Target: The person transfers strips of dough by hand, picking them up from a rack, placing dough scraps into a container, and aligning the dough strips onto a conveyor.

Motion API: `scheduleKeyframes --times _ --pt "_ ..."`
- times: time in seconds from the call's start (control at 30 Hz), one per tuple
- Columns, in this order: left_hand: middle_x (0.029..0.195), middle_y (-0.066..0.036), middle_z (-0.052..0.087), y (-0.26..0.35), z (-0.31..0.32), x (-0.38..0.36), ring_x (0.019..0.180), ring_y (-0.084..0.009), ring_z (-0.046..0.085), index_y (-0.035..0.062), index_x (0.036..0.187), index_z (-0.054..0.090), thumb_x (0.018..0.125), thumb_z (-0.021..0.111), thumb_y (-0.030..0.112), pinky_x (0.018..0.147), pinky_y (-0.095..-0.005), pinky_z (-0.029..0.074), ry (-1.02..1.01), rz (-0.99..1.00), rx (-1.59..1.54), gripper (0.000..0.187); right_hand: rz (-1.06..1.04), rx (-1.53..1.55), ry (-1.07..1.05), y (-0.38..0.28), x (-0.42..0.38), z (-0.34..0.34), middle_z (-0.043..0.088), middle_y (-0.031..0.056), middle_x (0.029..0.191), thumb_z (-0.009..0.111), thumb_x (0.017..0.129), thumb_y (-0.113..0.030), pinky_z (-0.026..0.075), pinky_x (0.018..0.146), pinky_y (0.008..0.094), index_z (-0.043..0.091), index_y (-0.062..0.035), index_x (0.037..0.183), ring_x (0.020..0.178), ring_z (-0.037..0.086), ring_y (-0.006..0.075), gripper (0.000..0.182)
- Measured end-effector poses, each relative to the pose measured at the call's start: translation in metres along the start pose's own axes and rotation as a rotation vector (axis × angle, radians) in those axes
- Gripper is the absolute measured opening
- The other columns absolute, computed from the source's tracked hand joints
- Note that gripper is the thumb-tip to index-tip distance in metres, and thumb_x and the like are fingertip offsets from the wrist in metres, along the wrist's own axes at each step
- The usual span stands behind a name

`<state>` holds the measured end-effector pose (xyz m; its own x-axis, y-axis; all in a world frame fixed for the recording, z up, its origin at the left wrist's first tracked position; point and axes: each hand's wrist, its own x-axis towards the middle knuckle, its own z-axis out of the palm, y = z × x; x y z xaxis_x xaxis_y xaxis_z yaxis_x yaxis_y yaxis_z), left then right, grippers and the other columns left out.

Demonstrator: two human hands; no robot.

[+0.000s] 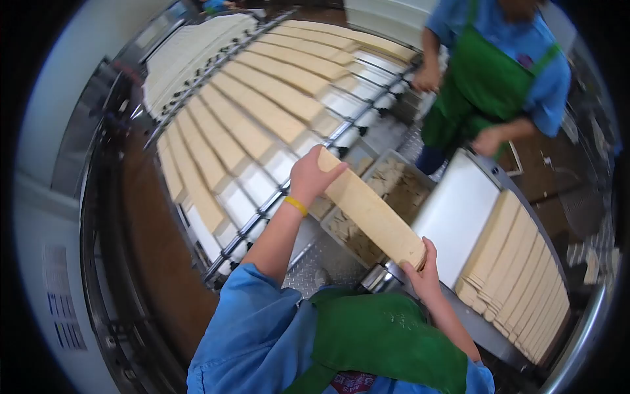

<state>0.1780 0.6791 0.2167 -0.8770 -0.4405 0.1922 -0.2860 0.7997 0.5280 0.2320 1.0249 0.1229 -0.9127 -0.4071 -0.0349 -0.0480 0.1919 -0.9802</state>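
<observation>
A long, flat, pale strip (371,211) that looks like dough is stretched between my two hands, tilted down to the right, above the bins. My left hand (314,176), with a yellow band at the wrist, grips its upper end. Its lower end is held by my right hand (425,266), thumb on top and fingers at the end edge. Similar strips (252,92) lie in a row on the conveyor (279,167) at the left. More strips (512,269) are packed side by side on the white belt (459,203) at the right.
Beneath the strip stand grey bins (357,259) holding pale scraps. A co-worker (489,85) in a green apron stands across at the upper right, one hand near the conveyor, the other by the white belt. Metal rails (357,121) edge the left conveyor.
</observation>
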Motion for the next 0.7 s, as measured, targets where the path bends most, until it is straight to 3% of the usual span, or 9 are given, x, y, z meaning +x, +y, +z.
scheduleKeyframes --times 0.07,0.2,0.3,0.33,0.43,0.47,0.57,0.6,0.7 --pt "0.108 -0.019 0.066 -0.049 -0.040 -0.007 0.101 -0.0335 0.063 0.0022 0.118 0.059 0.079 0.067 0.050 0.086 -0.0389 0.049 0.141 -0.079 0.034 0.063 -0.020 0.106 -0.141 -0.013 0.006 0.030 0.045 0.0138 0.124 0.052 0.093 -0.008 0.037 0.099 0.0315 0.031 -0.0029 0.137 0.115 0.046 0.0201 0.049" --pt "0.109 -0.020 0.065 -0.174 -0.105 -0.039 0.102 -0.0351 0.062 0.0035 0.110 0.065 0.089 0.054 0.044 0.088 -0.0411 0.048 0.300 -0.244 -0.007 0.047 0.012 0.308 -0.419 -0.051 0.006 0.110 0.045 0.0109 0.120 0.050 0.094 -0.003 0.039 0.096 0.0287 0.030 -0.0051 0.137 0.110 0.047 0.0164 0.048" --pt "0.106 -0.021 0.065 -0.245 -0.156 -0.078 0.102 -0.0360 0.061 0.0042 0.105 0.066 0.092 0.048 0.040 0.086 -0.0401 0.048 0.313 -0.463 -0.067 0.042 0.075 0.225 -0.622 -0.071 -0.001 0.166 0.045 0.0059 0.103 0.050 0.094 -0.003 0.044 0.078 0.0287 0.032 -0.0078 0.131 0.093 0.049 0.0124 0.040" --pt "0.105 -0.021 0.065 -0.260 -0.169 -0.093 0.101 -0.0362 0.061 0.0042 0.104 0.066 0.093 0.047 0.039 0.085 -0.0398 0.048 0.314 -0.545 -0.057 0.042 0.070 0.282 -0.610 -0.074 -0.007 0.187 0.046 0.0073 0.098 0.052 0.093 -0.005 0.044 0.071 0.0297 0.044 -0.0078 0.121 0.085 0.050 0.0139 0.029" --pt "0.096 -0.023 0.065 -0.333 -0.189 -0.131 0.092 -0.0374 0.061 0.0013 0.094 0.065 0.093 0.045 0.036 0.078 -0.0415 0.046 0.357 -0.664 -0.108 0.040 -0.183 -0.071 -0.783 -0.095 -0.017 0.235 0.049 0.0115 0.099 0.054 0.092 -0.006 0.045 0.073 0.0303 0.056 -0.0074 0.108 0.085 0.053 0.0182 0.016" --pt "0.095 -0.023 0.064 -0.358 -0.188 -0.140 0.092 -0.0382 0.061 0.0012 0.093 0.064 0.093 0.045 0.036 0.077 -0.0418 0.046 0.377 -0.652 -0.141 0.039 -0.179 -0.030 -0.790 -0.101 -0.023 0.252 0.049 0.0141 0.100 0.055 0.091 -0.008 0.045 0.073 0.0308 0.063 -0.0079 0.100 0.084 0.054 0.0220 0.011" --pt "0.092 -0.023 0.063 -0.405 -0.192 -0.155 0.091 -0.0404 0.059 0.0012 0.091 0.061 0.094 0.046 0.034 0.077 -0.0428 0.046 0.395 -0.585 -0.154 0.036 -0.043 -0.107 -1.030 -0.103 -0.032 0.291 0.050 0.0125 0.096 0.055 0.092 -0.009 0.045 0.076 0.0308 0.061 -0.0087 0.110 0.085 0.054 0.0220 0.019" --pt "0.092 -0.024 0.062 -0.409 -0.196 -0.154 0.091 -0.0409 0.059 0.0013 0.090 0.061 0.094 0.046 0.034 0.077 -0.0431 0.046 0.370 -0.552 -0.102 0.035 -0.126 -0.084 -1.121 -0.088 -0.032 0.305 0.054 0.0141 0.099 0.056 0.092 -0.011 0.046 0.082 0.0323 0.059 -0.0094 0.119 0.091 0.056 0.0226 0.028" --pt "0.092 -0.024 0.061 -0.424 -0.207 -0.142 0.093 -0.0418 0.057 0.0025 0.092 0.059 0.094 0.048 0.035 0.079 -0.0456 0.046 0.190 -0.486 0.075 0.035 -0.153 -0.004 -1.264 -0.089 -0.036 0.345 0.057 0.0158 0.111 0.058 0.092 -0.014 0.045 0.091 0.0335 0.056 -0.0093 0.125 0.104 0.057 0.0236 0.034"
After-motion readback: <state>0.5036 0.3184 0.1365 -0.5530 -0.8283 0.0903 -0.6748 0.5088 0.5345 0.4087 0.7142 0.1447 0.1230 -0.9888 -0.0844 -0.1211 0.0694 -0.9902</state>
